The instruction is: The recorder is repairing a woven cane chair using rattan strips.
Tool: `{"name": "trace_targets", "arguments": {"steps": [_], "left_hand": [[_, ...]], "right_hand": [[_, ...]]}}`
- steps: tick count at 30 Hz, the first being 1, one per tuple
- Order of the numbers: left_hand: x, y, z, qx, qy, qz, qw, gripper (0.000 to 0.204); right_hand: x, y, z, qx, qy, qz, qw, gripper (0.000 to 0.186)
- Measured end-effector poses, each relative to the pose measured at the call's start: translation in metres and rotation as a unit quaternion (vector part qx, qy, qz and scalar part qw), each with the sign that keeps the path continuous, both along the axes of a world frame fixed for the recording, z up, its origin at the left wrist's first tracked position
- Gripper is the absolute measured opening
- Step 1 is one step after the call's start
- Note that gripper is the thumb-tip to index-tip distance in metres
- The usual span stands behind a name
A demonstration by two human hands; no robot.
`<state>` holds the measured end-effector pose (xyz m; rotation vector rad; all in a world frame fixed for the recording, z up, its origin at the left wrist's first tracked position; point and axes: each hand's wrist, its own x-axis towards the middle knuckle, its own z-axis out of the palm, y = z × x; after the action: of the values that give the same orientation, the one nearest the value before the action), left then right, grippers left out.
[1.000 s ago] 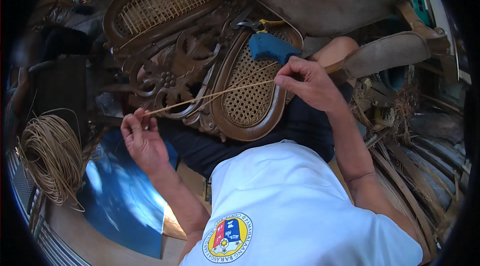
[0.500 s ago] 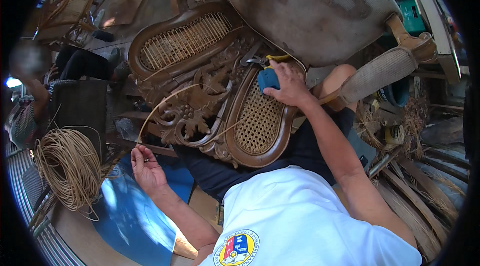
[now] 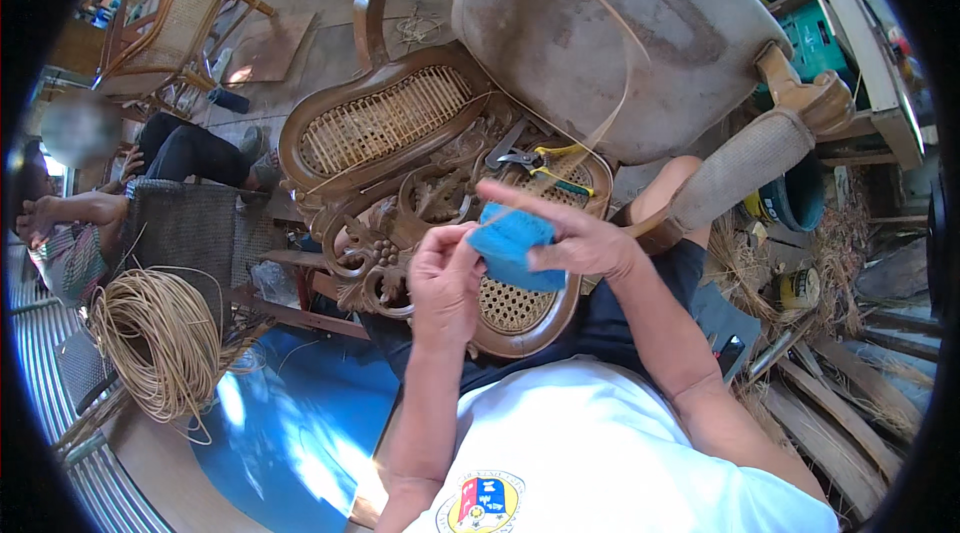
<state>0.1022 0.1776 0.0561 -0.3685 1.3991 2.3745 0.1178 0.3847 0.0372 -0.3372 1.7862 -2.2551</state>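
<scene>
My left hand (image 3: 445, 271) has its fingers pinched together at the edge of a blue cloth (image 3: 520, 255), on a thin cane strand. My right hand (image 3: 592, 245) grips that cloth between thumb and fingers, index finger stretched along its top. A pale cane strand (image 3: 632, 73) arcs up from the hands over the upholstered seat. Below them lies a carved wooden chair frame (image 3: 350, 253) across my lap, with a partly woven cane panel (image 3: 385, 121) and a finely woven one (image 3: 512, 309). Yellow-handled pliers (image 3: 558, 151) rest on the frame beyond my right hand.
A big coil of cane (image 3: 155, 353) lies at the left, near another person's bare foot and legs (image 3: 190, 153). The stained chair seat (image 3: 600, 43) and padded armrest (image 3: 740, 168) rise ahead and right. Wood strips (image 3: 830, 423) and a small tin (image 3: 797, 289) lie at right.
My left hand has come in from the far left to meet the cloth. My right hand has lifted the blue cloth off the frame toward me, uncovering the pliers. The strand now loops above the seat.
</scene>
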Motion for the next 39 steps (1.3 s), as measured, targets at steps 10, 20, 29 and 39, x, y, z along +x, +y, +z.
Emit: {"name": "trace_targets", "arguments": {"steps": [10, 20, 29, 39], "left_hand": [[0.034, -0.001, -0.037, -0.387, 0.339, 0.004, 0.858, 0.007], [0.016, -0.012, -0.002, -0.411, 0.395, 0.091, 0.817, 0.009], [0.047, -0.117, 0.035, -0.360, 0.230, 0.167, 0.889, 0.011], [0.040, -0.289, 0.025, -0.147, 0.165, 0.413, 0.884, 0.017]], "right_hand": [[0.034, -0.076, -0.031, 0.043, -0.117, -0.196, 0.973, 0.019], [-0.020, -0.110, 0.004, 0.027, -0.105, -0.305, 0.946, 0.014], [-0.093, 0.044, -0.055, 0.131, -0.053, -0.650, 0.747, 0.024], [-0.068, 0.040, -0.090, 0.605, 0.061, -0.403, 0.684, 0.065]]}}
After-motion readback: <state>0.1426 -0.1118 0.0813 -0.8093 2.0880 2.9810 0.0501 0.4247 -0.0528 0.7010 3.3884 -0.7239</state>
